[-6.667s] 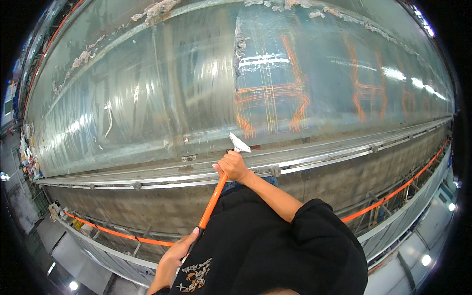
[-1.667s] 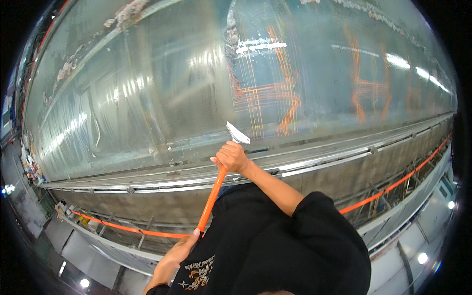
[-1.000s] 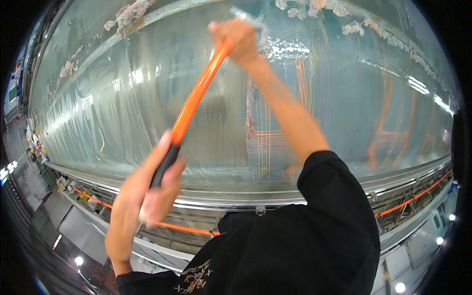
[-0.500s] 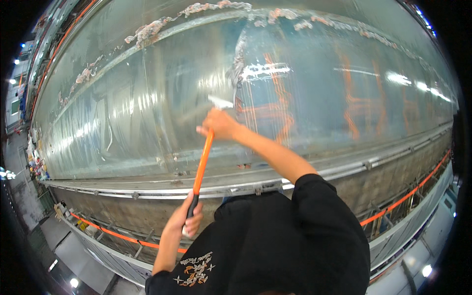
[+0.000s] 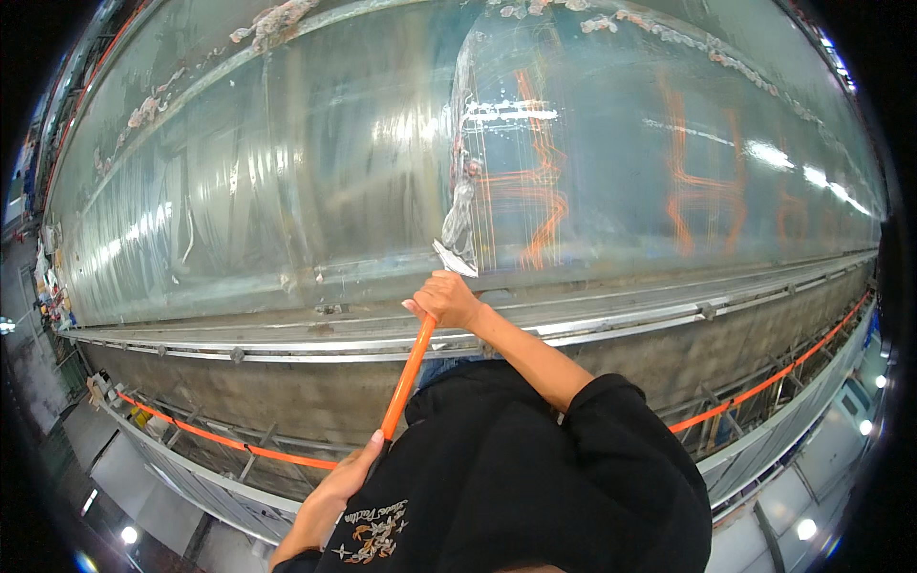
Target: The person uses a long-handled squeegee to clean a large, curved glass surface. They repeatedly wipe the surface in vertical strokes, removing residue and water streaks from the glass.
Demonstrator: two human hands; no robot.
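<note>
A long scraper with an orange handle [image 5: 406,380] slants across in front of my body. My right hand [image 5: 447,300] is wrapped round its upper end, just below the pale, wide blade [image 5: 455,260]. Lower down, my left hand [image 5: 355,470] grips the bottom end, its fingers partly hidden by my sleeve and shirt. The blade rests on a broad, shiny greenish surface [image 5: 353,172]. A wrinkled grey-white strip of peeled film [image 5: 460,215] bunches up against the blade. Right of that strip, orange markings [image 5: 540,181] show on the bluish part of the surface.
Lumpy pinkish-white residue [image 5: 272,24] lies along the far seam. A metal rail [image 5: 611,327] edges the surface close to my waist. Behind it run a brownish wall and an orange bar [image 5: 234,443]. Bright light reflections streak the surface.
Both hands have drawn the scraper toward my body, and its blade now sits nearer the close edge. The film strip has bunched up longer behind it.
</note>
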